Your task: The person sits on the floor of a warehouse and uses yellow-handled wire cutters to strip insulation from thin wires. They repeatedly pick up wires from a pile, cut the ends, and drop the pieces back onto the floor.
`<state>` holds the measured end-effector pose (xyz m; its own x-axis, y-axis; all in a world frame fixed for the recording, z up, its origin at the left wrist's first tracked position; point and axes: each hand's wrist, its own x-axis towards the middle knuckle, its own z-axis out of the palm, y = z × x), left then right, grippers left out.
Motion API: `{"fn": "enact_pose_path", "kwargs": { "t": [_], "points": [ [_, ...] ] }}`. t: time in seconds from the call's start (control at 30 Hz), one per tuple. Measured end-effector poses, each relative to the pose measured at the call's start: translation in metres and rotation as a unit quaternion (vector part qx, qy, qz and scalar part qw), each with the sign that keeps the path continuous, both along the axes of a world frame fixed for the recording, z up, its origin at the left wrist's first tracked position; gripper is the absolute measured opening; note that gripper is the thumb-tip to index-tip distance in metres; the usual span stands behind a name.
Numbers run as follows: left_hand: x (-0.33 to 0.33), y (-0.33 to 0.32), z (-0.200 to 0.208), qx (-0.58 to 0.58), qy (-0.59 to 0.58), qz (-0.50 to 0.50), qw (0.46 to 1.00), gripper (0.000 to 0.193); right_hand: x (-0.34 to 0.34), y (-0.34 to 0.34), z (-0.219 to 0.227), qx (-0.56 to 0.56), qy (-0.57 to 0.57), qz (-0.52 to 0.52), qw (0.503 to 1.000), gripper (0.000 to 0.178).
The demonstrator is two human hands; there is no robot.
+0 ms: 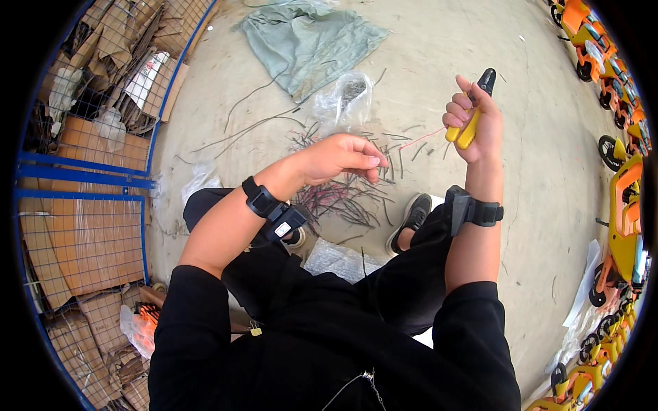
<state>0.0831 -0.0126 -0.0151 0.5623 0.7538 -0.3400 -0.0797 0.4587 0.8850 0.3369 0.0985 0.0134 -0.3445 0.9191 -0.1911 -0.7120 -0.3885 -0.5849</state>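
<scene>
My right hand [480, 127] is raised at the upper right, its fingers wrapped round a pair of pliers with yellow handles [466, 132] and a dark head that points up and away. From beside the right fingers a thin red wire [425, 139] runs down to the left, ending short of my left hand. My left hand [348, 156] hangs over the floor scraps, fingers curled and thumb pressed near the fingertips; what they hold, if anything, is too small to make out. Below it lies a loose heap of dark and reddish wire pieces [339, 202].
A clear plastic bag [345, 99] with dark bits stands beyond the heap, before a grey-green sheet [308, 48]. Bubble wrap [339, 262] lies between my feet. A blue mesh cage [82, 179] with cardboard is at left; orange-yellow wheeled toys [624, 212] line the right.
</scene>
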Motion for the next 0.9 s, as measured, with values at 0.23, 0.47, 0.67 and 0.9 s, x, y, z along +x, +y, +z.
{"fn": "enact_pose_path", "kwargs": {
  "t": [0.23,0.47,0.67,0.9],
  "points": [
    [-0.032,-0.008,0.005,0.021,0.094,-0.012,0.995,0.023,0.006,0.003,0.0,0.011,0.009,-0.009,1.0,0.027],
    [-0.071,-0.016,0.014,0.021,0.162,0.005,0.986,0.023,0.007,0.004,0.005,-0.001,0.004,-0.024,1.0,0.026],
    [-0.099,-0.028,0.025,-0.003,0.204,0.021,0.979,0.021,0.003,0.005,0.003,0.006,0.009,-0.022,1.0,0.025],
    [-0.136,-0.045,0.02,-0.025,0.25,0.023,0.968,0.021,0.001,0.005,0.004,0.005,0.006,-0.021,1.0,0.025]
  ]
}}
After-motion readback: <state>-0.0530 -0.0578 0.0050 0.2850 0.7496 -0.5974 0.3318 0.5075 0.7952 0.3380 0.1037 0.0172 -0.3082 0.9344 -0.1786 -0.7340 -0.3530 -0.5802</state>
